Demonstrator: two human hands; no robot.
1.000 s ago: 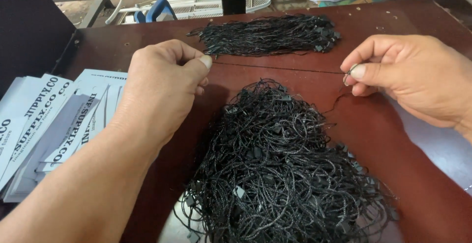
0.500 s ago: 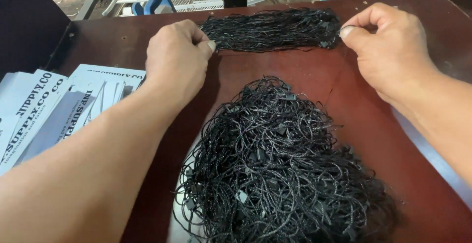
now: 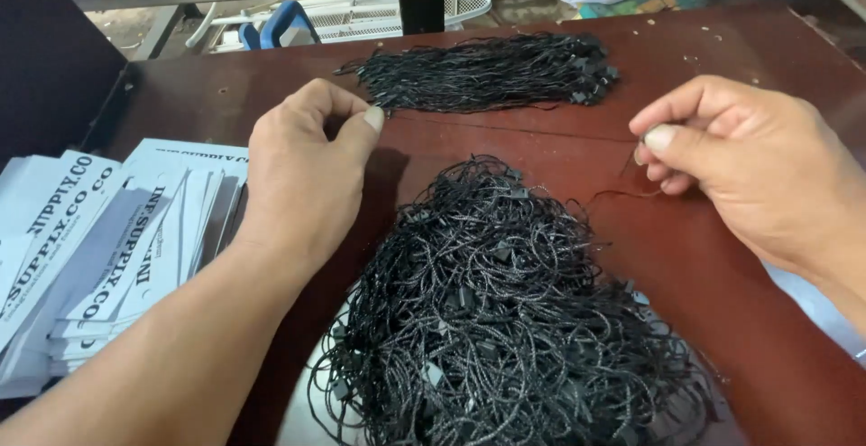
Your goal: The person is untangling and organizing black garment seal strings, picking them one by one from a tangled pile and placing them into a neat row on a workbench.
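Observation:
My left hand (image 3: 302,180) rests on the dark red table (image 3: 722,311) with thumb and forefinger pinched together, just left of a straight bundle of black cords (image 3: 487,72). My right hand (image 3: 749,162) pinches a thin black cord (image 3: 622,195) at the right. A fine dark line, apparently that cord pulled taut, runs between the two pinches. Below and between my hands lies a large tangled heap of black cords (image 3: 505,320) with small plastic locks.
Stacks of white and grey printed paper tags (image 3: 108,248) lie fanned at the left edge. Past the far edge of the table are a white wire rack (image 3: 397,9) and a blue handle (image 3: 275,22). A pale sheet (image 3: 812,306) shows under my right wrist.
Half a second ago both hands were at the ends of the straight bundle. They have drawn back toward me, and the right hand now sits lower and farther right, pinching a cord.

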